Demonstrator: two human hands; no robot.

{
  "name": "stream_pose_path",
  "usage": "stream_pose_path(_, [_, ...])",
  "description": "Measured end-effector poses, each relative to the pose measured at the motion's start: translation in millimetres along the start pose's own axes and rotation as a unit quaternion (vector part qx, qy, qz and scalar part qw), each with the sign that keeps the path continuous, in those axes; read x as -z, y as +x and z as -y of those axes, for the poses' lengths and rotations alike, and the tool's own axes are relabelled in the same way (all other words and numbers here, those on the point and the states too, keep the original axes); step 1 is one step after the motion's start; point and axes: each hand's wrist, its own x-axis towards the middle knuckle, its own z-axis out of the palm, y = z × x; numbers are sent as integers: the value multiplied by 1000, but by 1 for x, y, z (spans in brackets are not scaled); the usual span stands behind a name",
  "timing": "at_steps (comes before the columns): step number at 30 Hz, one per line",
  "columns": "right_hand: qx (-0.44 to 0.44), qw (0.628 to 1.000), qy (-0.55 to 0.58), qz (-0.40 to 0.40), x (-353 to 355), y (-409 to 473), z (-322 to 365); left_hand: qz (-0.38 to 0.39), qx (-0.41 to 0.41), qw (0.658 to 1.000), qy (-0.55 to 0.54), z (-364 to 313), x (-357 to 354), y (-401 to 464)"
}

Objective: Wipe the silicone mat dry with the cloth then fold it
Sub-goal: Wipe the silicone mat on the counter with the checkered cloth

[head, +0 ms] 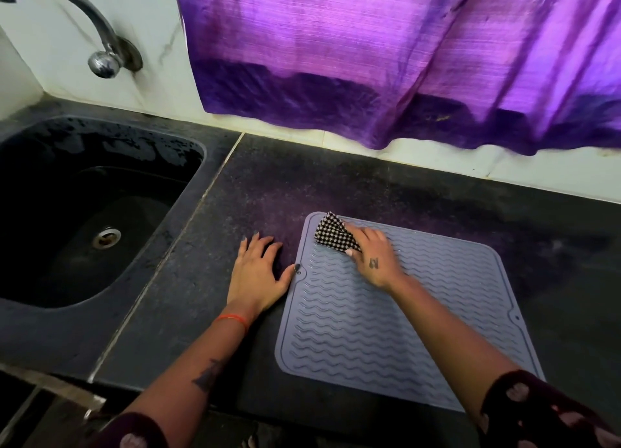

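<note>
A grey-blue silicone mat (386, 320) with wavy ridges lies flat on the dark counter (336, 178). My right hand (374, 256) grips a bunched black-and-white checked cloth (332, 234) and presses it on the mat's far left corner. My left hand (260, 269) lies flat on the counter beside the mat, fingers spread, with its thumb tip touching the mat's left edge.
A black sink (84, 212) with a metal drain is set into the counter at the left, below a curved steel tap (100, 47). A purple curtain (403, 61) hangs over the white tiled wall behind. The counter's front edge runs below my arms.
</note>
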Motion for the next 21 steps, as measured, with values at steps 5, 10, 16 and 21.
stream_pose_path(5, [3,997,79,14,18,16,-1,3,0,1000,0,0,1,-1])
stream_pose_path(10, [-16,996,47,-68,-7,-14,17,2,2,1000,0,0,0,0])
stream_pose_path(16, [-42,996,71,22,5,4,13,4,3,1000,-1,0,2,-1])
stream_pose_path(21, [-27,994,101,-36,-1,-31,36,3,2,1000,-2,-1,2,0])
